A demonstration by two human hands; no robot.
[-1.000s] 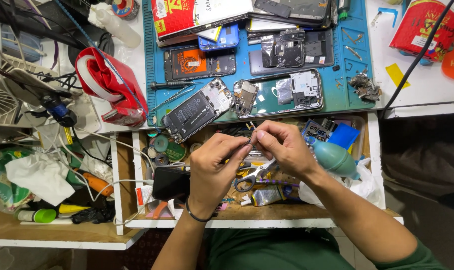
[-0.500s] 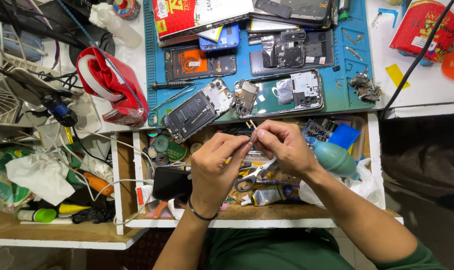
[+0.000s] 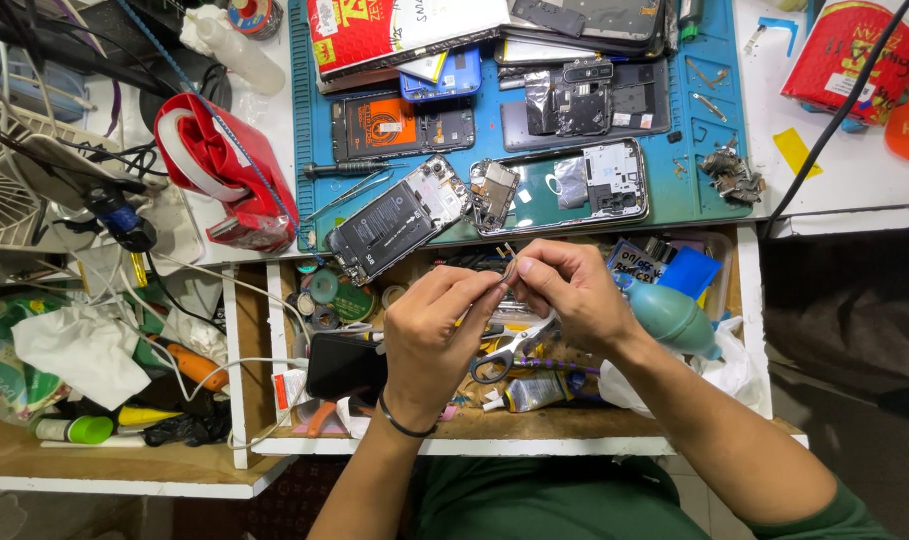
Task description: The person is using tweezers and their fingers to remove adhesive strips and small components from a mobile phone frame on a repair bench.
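My left hand and my right hand meet over an open drawer, fingertips pinched together on a tiny thin part that sticks up between them. It is too small to name. Just above the fingertips, on a blue work mat, lie an opened phone with a black battery and a teal phone frame with a loose circuit board. Scissors lie in the drawer under my hands.
The mat also carries an orange-backed opened phone, another dismantled phone, tweezers and screws. A red tape dispenser stands left of it. In the drawer lie a teal air blower, a black phone and a glue tube. Cables and rags fill the left.
Both hands stay pinched together over the drawer; the fingers have shifted only slightly around the small part.
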